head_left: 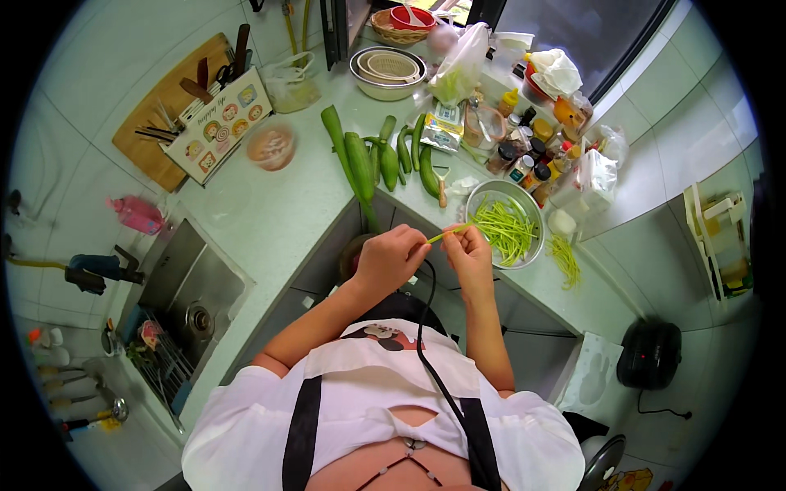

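Note:
Above the counter's front edge, my left hand (385, 263) and my right hand (470, 252) meet near each other, fingers pinched. A thin light-green vegetable stem (440, 237) stretches between their fingertips. Just beyond my right hand, a round metal bowl (541, 226) holds many cut green stems (501, 232). More long stems (565, 260) lie loose on the counter to the right of it. Behind my hands rests a peeler (442, 188) with a light handle. Long green gourds (359, 168) and slim green peppers (404, 151) are spread out farther back.
Jars and bottles (524, 159) crowd the back right beside a plastic bag (463, 61). Nested bowls (389, 69) stand at the back, a knife holder (217, 123) and a pinkish tub (272, 146) at the left. The sink (209, 286) is near left; a black appliance (648, 353) sits right.

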`<action>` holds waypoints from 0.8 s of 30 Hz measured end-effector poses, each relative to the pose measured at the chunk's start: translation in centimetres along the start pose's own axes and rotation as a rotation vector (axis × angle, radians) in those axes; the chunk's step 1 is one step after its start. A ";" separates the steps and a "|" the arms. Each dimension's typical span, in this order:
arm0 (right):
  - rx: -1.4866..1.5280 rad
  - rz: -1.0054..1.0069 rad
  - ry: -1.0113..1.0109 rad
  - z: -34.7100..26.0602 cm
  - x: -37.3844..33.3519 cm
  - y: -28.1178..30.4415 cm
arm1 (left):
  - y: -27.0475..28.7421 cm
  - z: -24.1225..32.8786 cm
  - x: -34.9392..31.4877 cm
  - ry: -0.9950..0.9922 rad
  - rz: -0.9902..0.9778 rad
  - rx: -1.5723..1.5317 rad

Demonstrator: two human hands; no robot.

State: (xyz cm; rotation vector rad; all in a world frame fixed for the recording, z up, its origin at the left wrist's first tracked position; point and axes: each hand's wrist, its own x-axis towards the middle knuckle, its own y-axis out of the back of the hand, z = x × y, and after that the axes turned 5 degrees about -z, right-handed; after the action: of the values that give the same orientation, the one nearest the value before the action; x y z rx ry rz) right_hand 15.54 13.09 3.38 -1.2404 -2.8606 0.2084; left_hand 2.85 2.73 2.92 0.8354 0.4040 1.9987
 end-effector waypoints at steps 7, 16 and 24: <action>-0.101 0.105 0.045 1.3 1.1 1.3 | 0.7 -0.8 -0.2 0.056 -0.046 -0.082; -0.438 0.295 0.260 0.5 -0.1 1.8 | 1.3 -2.5 -0.6 0.022 -0.116 -0.065; -0.460 0.040 0.143 -0.9 -1.3 2.0 | 1.7 -2.8 -0.2 -0.023 -0.276 -0.098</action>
State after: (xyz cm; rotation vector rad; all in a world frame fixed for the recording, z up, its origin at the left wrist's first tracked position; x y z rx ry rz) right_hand 17.92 13.58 4.03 -1.3038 -2.8474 -0.5456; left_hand -0.13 1.79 1.80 0.7000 0.3829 1.7371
